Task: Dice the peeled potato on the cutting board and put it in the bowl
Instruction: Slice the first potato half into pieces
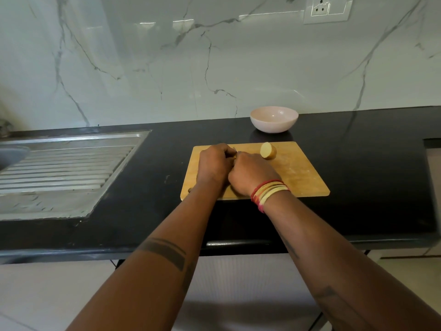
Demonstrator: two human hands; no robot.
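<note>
Right now my left hand (213, 163) and right hand (250, 174) sit curled together mid-board (307, 177); I can't tell what either grip clamps. One potato half (268, 151) lies at two o'clock, the bowl (274, 119) beyond at twelve. With fingers crowded this close, a slip could nick one.

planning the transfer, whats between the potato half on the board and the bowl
In the head view, only the far strip of the cutting board and bare black counter lie between the potato half and the bowl; nothing stands there.
</note>
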